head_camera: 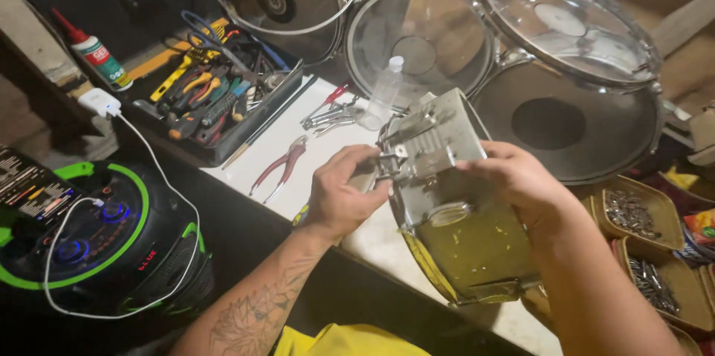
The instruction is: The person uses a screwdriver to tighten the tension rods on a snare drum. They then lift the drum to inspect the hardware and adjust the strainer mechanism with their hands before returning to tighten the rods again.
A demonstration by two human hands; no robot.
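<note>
I hold a small drum shell [477, 244] with a yellowish side and chrome rim, tilted over a white bench top [305, 177]. A grey metal bracket [432, 140] with lugs sits against the shell's upper edge. My left hand [342, 192] grips the bracket's left side and the rim. My right hand [514, 177] presses on the bracket's right side from above. Both forearms reach in from the bottom of the view.
Red-handled pliers [279, 166] and metal clamps [331, 114] lie on the bench. A black tray of tools [212, 95] stands at the left, a glue bottle [97, 54] behind it. Several drums [424, 36] lean at the back. Trays of screws [633, 214] sit right. A black-and-green speaker [97, 237] stands lower left.
</note>
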